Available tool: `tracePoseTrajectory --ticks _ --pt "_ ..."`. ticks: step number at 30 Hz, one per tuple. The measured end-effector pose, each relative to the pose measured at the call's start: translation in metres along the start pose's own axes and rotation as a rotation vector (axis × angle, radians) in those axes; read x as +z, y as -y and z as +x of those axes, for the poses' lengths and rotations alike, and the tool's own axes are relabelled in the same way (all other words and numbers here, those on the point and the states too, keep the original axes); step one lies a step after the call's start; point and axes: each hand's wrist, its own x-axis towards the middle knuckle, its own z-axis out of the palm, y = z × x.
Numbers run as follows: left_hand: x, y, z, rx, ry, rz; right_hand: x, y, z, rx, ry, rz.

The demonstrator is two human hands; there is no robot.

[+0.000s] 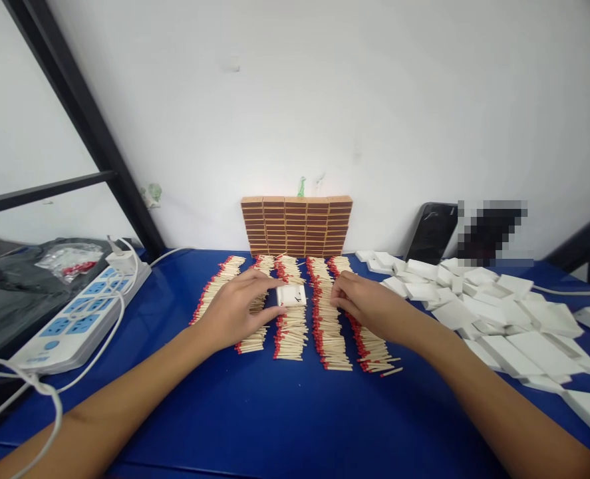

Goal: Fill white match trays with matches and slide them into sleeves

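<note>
Between the thumb and fingers of my left hand [237, 303] is a small white matchbox tray [298, 293], held above the rows of matches. A few dark marks or bits show inside it; I cannot make out what they are. My right hand [369, 303] is closed, its fingertips curled together over the rows at the right. Whatever those fingertips hold, if anything, is hidden. Under and around both hands, red-headed matches [332, 332] lie in several long rows on the blue table [275, 412], with one loose match [392, 372] at the right front.
Stacked matchboxes [296, 226] with brown sides stand against the wall. A heap of white trays [494, 306] spreads over the right side. Behind it, a black phone [432, 233] leans on the wall. At left lie a power strip [85, 313], white cables [112, 342] and a dark bag [5, 293].
</note>
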Motion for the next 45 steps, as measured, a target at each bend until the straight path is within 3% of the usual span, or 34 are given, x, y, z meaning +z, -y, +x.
tracePoseTrajectory --ticks 18,26,30,45 --pt "0.001 -0.001 0.000 0.031 -0.013 0.021 -0.001 0.004 -0.002 -0.025 0.021 -0.075" --pt "0.001 -0.005 -0.001 0.013 0.026 -0.004 -0.004 0.017 -0.006 -0.052 -0.039 0.018" --pt "0.004 -0.008 -0.004 0.006 0.030 -0.018 -0.003 0.030 -0.008 -0.151 -0.124 0.047" --pt "0.006 -0.017 -0.005 0.045 0.024 -0.060 0.017 0.049 -0.008 -0.251 -0.178 -0.238"
